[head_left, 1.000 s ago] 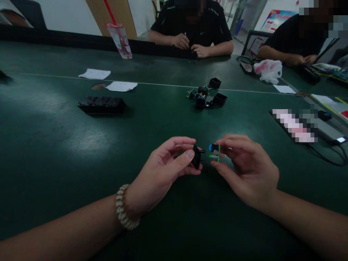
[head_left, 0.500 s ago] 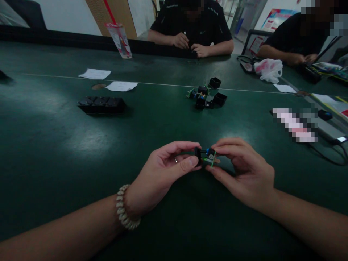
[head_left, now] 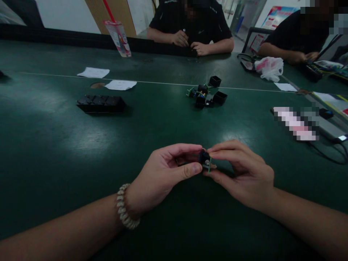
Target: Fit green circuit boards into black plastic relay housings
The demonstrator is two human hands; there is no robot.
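Between thumb and fingers, my left hand (head_left: 171,166) pinches a small black plastic piece (head_left: 201,156). My right hand (head_left: 241,166) grips a small green circuit board (head_left: 209,165) by its edges, with dark components on its left face. Board and black piece now sit against each other, held above the green table; whether they are joined I cannot tell. Fingertips hide part of both. Farther off lies a cluster of small black parts and green boards (head_left: 201,95), with open black boxes (head_left: 220,97) beside it.
A long black block (head_left: 101,104) lies at the left. Beyond it are paper sheets (head_left: 121,85) and a plastic cup with a red straw (head_left: 119,40). A phone-like object (head_left: 295,123) and cable (head_left: 330,161) are at right. Two people sit across the table (head_left: 152,119).
My hands have come closer together. The gap between the black piece and the circuit board has closed, and both sit slightly lower in view.
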